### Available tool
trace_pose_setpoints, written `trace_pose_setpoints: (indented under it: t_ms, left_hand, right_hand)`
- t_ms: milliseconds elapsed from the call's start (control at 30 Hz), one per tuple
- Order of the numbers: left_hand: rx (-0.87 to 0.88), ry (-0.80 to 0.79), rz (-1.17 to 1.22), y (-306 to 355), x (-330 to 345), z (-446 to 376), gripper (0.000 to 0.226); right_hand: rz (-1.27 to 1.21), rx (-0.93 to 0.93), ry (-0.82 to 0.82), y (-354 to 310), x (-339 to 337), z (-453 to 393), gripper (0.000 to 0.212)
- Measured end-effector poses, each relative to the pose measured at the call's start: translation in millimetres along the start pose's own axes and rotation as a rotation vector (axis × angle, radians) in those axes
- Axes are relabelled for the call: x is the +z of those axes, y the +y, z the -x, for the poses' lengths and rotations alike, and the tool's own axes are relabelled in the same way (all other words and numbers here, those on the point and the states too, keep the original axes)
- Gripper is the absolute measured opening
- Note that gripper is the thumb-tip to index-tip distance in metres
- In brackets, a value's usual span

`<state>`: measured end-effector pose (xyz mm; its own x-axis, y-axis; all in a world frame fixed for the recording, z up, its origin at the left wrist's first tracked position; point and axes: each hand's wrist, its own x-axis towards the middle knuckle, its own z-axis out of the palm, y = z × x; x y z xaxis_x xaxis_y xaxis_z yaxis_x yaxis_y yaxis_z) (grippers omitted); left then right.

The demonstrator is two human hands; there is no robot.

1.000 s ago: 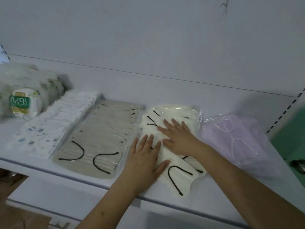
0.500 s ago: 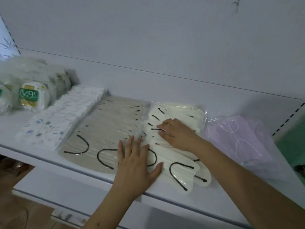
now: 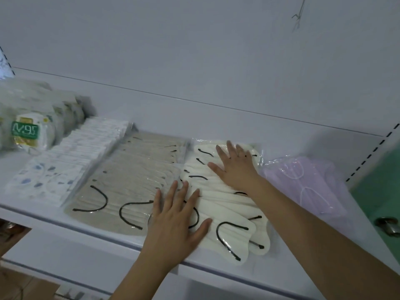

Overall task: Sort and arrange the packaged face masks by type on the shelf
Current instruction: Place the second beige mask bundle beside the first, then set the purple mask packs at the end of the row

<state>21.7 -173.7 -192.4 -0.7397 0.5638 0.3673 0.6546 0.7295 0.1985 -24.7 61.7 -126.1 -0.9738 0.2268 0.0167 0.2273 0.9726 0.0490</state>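
- Cream mask stack (image 3: 218, 204): fanned in clear wrap on the shelf (image 3: 65, 226), between the beige stack (image 3: 134, 176) and the lilac pack (image 3: 303, 180).
- Left hand (image 3: 175, 224): my grip is spread, flat on the near end.
- Right hand (image 3: 236, 167): spread, pressing the far end.
- Step, as I judge: squaring this row; next calls for an even push inward.

white back wall (image 3: 194, 50) up top, green door (image 3: 381, 191) far right, metal knob (image 3: 388, 225) on it, brown floor (image 3: 13, 282) bottom left
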Motion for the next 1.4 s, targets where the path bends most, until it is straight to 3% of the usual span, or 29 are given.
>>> trace_pose_setpoints:
  t_ms: [67,100,200,333,367,400,467,533,633,733,800,867,933,967,1067,1133,1267,1400]
  left_hand:
    - [0.002,-0.001,0.007,0,0,1,0.077]
    - [-0.002,-0.006,0.013,0,-1,1,0.078]
    - [-0.017,-0.010,0.013,0,-3,0,0.079]
    - [-0.008,-0.027,0.003,-1,-3,1,0.080]
    - [-0.012,-0.036,0.000,-1,-3,1,0.081]
    - [-0.016,-0.046,0.000,-1,-4,1,0.082]
    - [-0.011,-0.044,0.019,0,-6,2,0.082]
    - [-0.009,0.015,0.075,3,-13,1,0.080]
    - [0.038,0.167,0.201,19,-28,-6,0.064]
    - [0.131,0.219,0.354,47,-37,-19,0.052]
    - [0.217,0.157,0.379,70,-32,-36,0.050]
    - [0.319,0.101,0.255,99,-22,-63,0.052]
    - [0.382,-0.113,0.076,132,-18,-93,0.056]
    - [0.407,-0.263,-0.015,148,-15,-107,0.054]
    - [0.521,-0.603,-0.161,187,-3,-132,0.057]
    - [0.523,-0.711,-0.145,201,9,-137,0.061]
    - [0.431,-0.819,-0.033,214,20,-139,0.066]
    - [0.315,-0.912,0.238,228,13,-142,0.066]
  right_hand:
    - [-0.100,0.010,-0.208,1,-2,-4,0.079]
    - [-0.092,0.004,-0.195,3,-3,-3,0.077]
    - [0.080,0.101,0.144,13,-8,-3,0.073]
    - [-0.125,0.099,-0.165,20,-6,-4,0.089]
    - [-0.165,0.094,-0.168,24,-8,-3,0.094]
    - [-0.192,0.125,-0.131,29,-14,1,0.088]
    - [-0.061,0.221,0.145,48,-24,10,0.069]
    - [0.090,0.394,0.332,74,-38,33,0.065]
    - [-0.043,0.782,0.233,127,-43,71,0.100]
    - [-0.548,0.963,0.056,164,-39,106,0.137]
    - [-0.796,0.925,0.007,163,-30,120,0.137]
    - [-0.881,0.915,0.019,163,-18,124,0.139]
    - [-0.903,0.900,0.034,170,-10,128,0.145]
    - [-0.910,0.901,0.023,174,-9,130,0.139]
    - [-0.911,0.896,-0.056,180,-19,139,0.090]
    - [-0.957,0.837,-0.052,181,-19,140,0.078]
    - [-1.131,0.711,-0.048,200,-15,142,0.109]
    - [-1.352,0.698,-0.141,223,-19,146,0.075]
